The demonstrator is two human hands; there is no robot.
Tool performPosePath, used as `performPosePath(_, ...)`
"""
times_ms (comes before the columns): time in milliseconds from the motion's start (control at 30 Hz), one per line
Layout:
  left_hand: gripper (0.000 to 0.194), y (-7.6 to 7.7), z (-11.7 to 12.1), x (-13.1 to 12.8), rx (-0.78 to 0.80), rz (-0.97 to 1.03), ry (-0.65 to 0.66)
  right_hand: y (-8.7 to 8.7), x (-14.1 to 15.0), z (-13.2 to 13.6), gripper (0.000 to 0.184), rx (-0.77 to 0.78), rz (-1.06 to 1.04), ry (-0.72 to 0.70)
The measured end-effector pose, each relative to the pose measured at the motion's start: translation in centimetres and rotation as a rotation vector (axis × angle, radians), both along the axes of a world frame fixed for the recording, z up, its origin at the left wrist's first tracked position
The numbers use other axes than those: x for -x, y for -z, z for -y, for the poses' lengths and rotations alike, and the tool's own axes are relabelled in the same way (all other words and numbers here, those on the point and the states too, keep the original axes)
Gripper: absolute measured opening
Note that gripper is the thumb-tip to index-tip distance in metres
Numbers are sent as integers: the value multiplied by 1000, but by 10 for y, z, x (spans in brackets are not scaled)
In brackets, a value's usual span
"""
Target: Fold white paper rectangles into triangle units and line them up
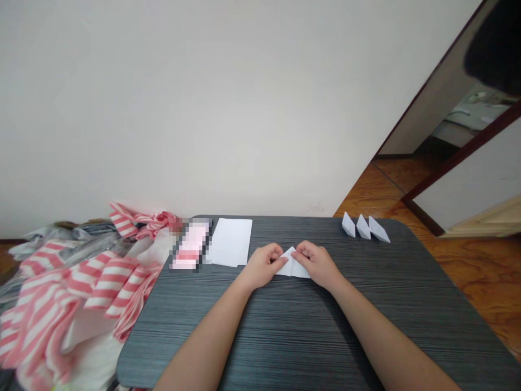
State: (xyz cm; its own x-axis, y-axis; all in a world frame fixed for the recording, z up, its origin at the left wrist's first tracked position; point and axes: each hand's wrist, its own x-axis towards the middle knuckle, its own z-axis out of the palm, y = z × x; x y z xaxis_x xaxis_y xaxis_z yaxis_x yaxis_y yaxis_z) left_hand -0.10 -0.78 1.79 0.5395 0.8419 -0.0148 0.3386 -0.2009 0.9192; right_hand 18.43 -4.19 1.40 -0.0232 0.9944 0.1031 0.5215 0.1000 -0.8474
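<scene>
Between my two hands is a folded sheet of white paper (291, 267), with a pointed top and a straight lower edge. My left hand (265, 266) pinches its left side, thumb in front and fingers curled behind. On the right side, my right hand (319, 263) grips it the same way. The paper is just above or on the dark table (285, 336); which one I cannot tell. At the far right of the tabletop stand three small folded paper boats (363, 228) in a row. Left of my hands lies a small stack of white paper (232, 241).
A pixelated pink and white rectangle (191, 244) lies by the table's left edge. Beyond that edge is a heap of red-and-white striped cloth (77, 288). A pale wall (244, 108) rises behind the table. To the right are a wooden floor (382, 190) and a doorway.
</scene>
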Motion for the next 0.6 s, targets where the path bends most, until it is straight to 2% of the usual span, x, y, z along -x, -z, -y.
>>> performPosePath(200, 25, -6, 1, 0, -123, -89, 72, -1, 0, 0, 23, -13, 33, -9)
performPosePath(333, 27, -9, 2, 0, -161, -147, 68, 1, 1, 0, 22, -31, 36, -49)
performPosePath(500, 25, -10, 2, 0, -183, -141, 103, -4, 2, -1, 17, -89, 21, -153)
performPosePath(600, 26, -9, 2, 1, -194, -149, 135, -9, 2, -1, 20, -149, 16, -225)
